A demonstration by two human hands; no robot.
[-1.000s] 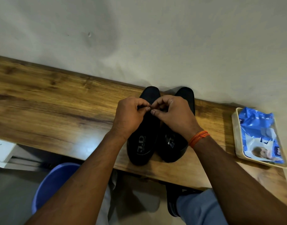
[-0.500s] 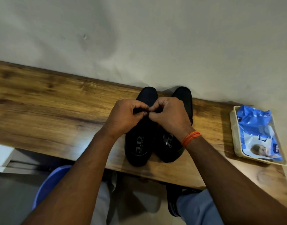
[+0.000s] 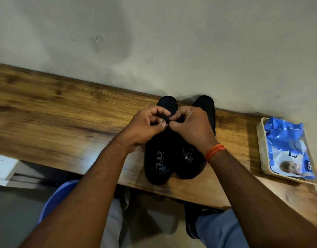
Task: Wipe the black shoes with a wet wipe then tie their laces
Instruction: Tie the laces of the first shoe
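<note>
Above the black shoes (image 3: pixel 161 158) on the desk (image 3: pixel 64 122), left hand (image 3: pixel 145 126) and right hand (image 3: pixel 191 126) meet, fingers curled, pinching a lace.

Wood-grain shelf (image 3: pixel 64 111), satin finish; black shoes (image 3: pixel 159 158) matt; wipes pack (image 3: pixel 288 149) glossy plastic; tray (image 3: pixel 261 149) plastic.

Inside the heel of the left shoe (image 3: pixel 158 158) the insole reads "J.D" in big pale letters, with a smaller line under it too blurred to make out. The right shoe (image 3: pixel 190 158) carries the same mark, partly hidden behind the wrist. On the blue wipes pack (image 3: pixel 286 149) small white letters show near two edges, too small to read.
</note>
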